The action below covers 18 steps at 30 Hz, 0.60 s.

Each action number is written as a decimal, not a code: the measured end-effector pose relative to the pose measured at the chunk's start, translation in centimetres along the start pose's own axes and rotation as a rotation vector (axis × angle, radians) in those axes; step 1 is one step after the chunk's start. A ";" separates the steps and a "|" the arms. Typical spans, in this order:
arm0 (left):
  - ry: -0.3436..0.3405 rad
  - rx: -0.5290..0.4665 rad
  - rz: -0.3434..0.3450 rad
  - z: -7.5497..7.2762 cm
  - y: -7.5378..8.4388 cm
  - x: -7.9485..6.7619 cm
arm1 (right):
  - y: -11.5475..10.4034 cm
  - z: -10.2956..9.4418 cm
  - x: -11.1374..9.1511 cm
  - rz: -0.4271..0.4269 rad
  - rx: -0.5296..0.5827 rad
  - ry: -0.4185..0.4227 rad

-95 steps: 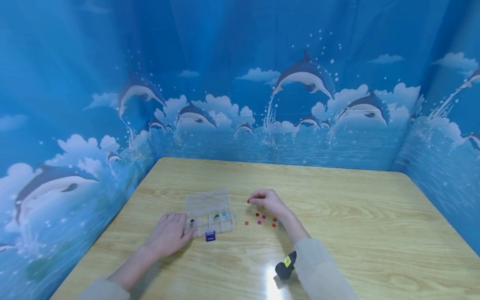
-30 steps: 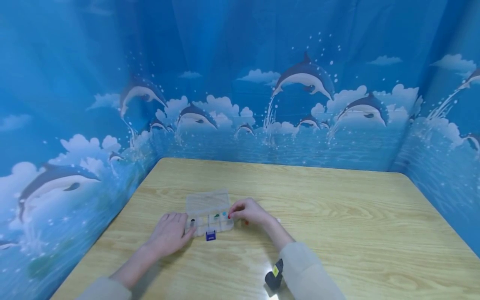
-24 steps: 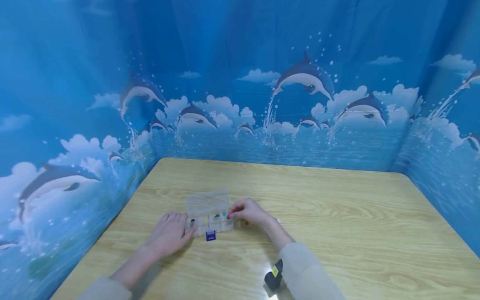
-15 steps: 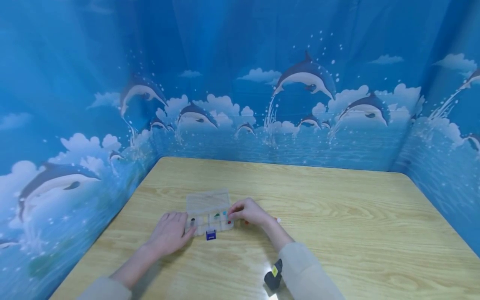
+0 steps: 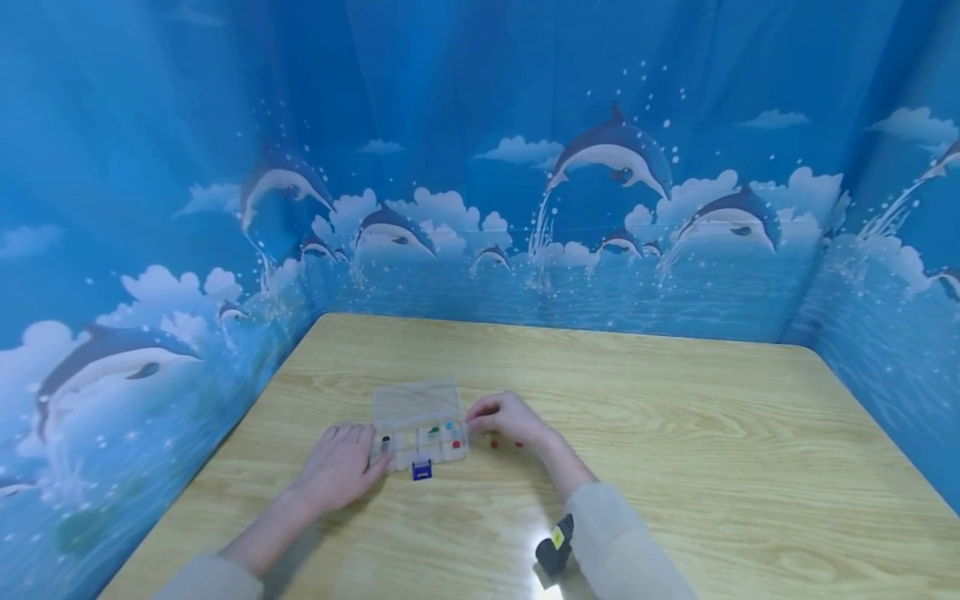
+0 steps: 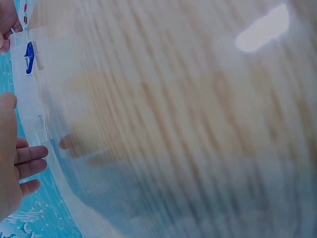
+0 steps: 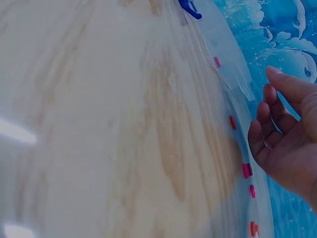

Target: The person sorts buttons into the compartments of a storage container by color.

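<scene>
A clear plastic compartment box (image 5: 405, 450) lies on the table, its lid (image 5: 416, 402) folded back and a blue latch (image 5: 422, 470) at the front. Its compartments hold small button-like discs: black (image 5: 386, 438), green (image 5: 433, 431), light blue (image 5: 449, 426) and, front right, a red disc (image 5: 456, 444). My left hand (image 5: 335, 468) rests against the box's left end, fingers extended; the left wrist view shows its fingertips at the box edge. Just past the right end is my right hand (image 5: 510, 418), and in the right wrist view its thumb and fingers are apart with nothing between them.
Loose red and pink discs (image 7: 246, 171) lie on the wood-grain table (image 5: 675, 433) to the right of the box, partly under my right hand in the head view. A black device (image 5: 555, 546) is at my right sleeve. A blue dolphin-print curtain (image 5: 480, 167) surrounds the table.
My right hand has carried a red disc from the table leftward to the box and let it go in the front right compartment, then drawn back slightly right. My left hand has stayed put.
</scene>
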State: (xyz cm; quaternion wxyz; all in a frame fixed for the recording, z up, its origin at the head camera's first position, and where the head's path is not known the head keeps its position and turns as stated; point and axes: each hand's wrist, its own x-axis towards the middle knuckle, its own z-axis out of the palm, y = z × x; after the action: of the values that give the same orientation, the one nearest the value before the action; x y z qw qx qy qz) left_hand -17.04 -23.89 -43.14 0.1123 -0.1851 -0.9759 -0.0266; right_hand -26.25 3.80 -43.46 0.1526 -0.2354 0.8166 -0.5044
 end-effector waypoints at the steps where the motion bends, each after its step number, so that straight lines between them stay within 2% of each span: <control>1: 0.001 0.001 0.000 0.0 0.0 0.0 | 0.1 -0.2 0.0 0.001 -0.004 0.004; 13: 0.002 -0.003 0.005 0.1 0.0 0.1 | 0.8 -2.0 -0.8 0.028 0.022 0.036; 18: -0.012 -0.013 -0.008 0.0 0.0 0.1 | 1.2 -2.9 -0.9 0.078 0.040 0.064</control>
State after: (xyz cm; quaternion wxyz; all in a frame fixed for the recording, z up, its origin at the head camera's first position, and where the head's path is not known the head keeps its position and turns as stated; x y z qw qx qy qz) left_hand -17.16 -23.83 -43.11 0.1053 -0.1820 -0.9771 -0.0323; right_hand -27.21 6.89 -43.26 0.1507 -0.1839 0.8195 -0.5214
